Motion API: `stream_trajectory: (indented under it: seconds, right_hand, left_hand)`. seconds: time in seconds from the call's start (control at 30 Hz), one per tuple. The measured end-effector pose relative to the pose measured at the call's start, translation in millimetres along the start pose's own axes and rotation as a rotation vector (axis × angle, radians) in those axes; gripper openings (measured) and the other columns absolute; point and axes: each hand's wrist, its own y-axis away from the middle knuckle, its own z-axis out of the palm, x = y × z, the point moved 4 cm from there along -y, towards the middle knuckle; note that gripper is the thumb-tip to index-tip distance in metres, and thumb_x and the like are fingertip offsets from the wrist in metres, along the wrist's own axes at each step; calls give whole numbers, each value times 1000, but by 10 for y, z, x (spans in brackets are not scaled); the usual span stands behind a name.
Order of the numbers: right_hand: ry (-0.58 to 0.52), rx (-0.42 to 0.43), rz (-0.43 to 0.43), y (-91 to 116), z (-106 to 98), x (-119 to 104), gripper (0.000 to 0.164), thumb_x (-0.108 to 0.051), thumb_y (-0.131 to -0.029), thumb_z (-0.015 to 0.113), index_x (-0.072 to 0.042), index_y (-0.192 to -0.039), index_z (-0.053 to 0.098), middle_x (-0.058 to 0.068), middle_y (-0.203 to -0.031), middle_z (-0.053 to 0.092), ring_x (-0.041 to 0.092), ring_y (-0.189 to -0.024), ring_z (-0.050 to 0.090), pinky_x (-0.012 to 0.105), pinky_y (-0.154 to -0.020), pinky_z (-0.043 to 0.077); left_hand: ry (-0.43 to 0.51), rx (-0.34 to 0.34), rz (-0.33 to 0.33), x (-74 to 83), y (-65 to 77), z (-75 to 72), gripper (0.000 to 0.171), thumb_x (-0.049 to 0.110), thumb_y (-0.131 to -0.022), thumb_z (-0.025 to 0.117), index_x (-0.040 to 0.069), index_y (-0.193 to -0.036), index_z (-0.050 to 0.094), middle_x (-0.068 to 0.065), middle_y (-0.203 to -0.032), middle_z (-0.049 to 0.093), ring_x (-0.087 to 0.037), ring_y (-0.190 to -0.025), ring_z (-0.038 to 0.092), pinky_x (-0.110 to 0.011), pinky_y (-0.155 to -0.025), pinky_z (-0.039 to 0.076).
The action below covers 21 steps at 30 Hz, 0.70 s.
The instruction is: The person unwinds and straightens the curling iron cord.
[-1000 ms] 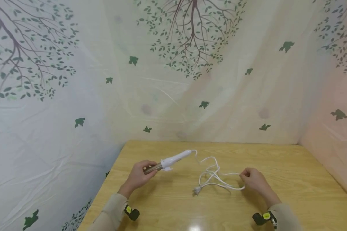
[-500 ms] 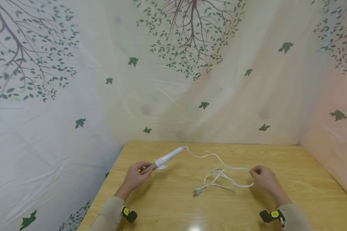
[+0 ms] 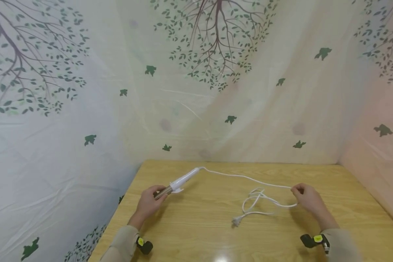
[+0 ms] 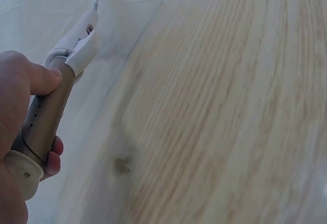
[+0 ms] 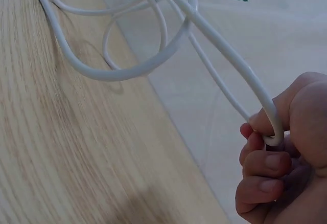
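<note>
A curling iron (image 3: pixel 183 181) with a white handle and a bronze barrel is tilted above the table at left. My left hand (image 3: pixel 149 203) grips it by the barrel; in the left wrist view the thumb (image 4: pixel 47 79) lies along the barrel below the white clamp lever (image 4: pixel 84 52). From the handle end, the white power cord (image 3: pixel 245 177) runs nearly straight to my right hand (image 3: pixel 309 200), which pinches it between thumb and curled fingers. Beyond that pinch the cord falls into loose, crossing loops on the table, ending in a plug (image 3: pixel 236 221).
The wooden table (image 3: pixel 209 236) reaches back to a hanging sheet (image 3: pixel 196 134) printed with trees and leaves. Sheets also hang along the left and right sides. A small black camera sits on each wrist, such as the right wrist camera (image 3: pixel 309 241).
My right hand has moved right, drawing the cord out from a tangle into a straighter line. The curling iron and left hand have shifted slightly left. The plug has slid a little right.
</note>
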Motion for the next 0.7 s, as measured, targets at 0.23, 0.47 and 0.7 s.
stream_trajectory:
  seconds: [0.23,0.47,0.7]
  right_hand:
    - [33,-4,-75,3,-44,15,31,-22,-103,48,6,-104,61,14,-92,63,22,-82,55,32,-65,44]
    - [28,-25,-127,-40,38,90,26,-21,-100,55,2,-99,65,15,-92,66,17,-80,55,31,-66,44]
    - [25,-30,-167,-123,62,94,22,-18,-100,55,0,-99,67,13,-94,68,17,-82,57,29,-66,45]
  left_hand:
    - [8,-55,-139,-121,61,53,28,16,-86,73,12,-113,68,2,-91,67,-11,-70,53,-25,-63,46]
    - [-7,-39,-138,-168,121,110,29,16,-85,74,11,-113,69,-1,-96,69,-11,-73,56,-28,-66,48]
    - [-65,-10,-152,-161,85,86,29,20,-85,74,15,-113,69,-1,-100,69,-12,-79,59,-35,-73,50]
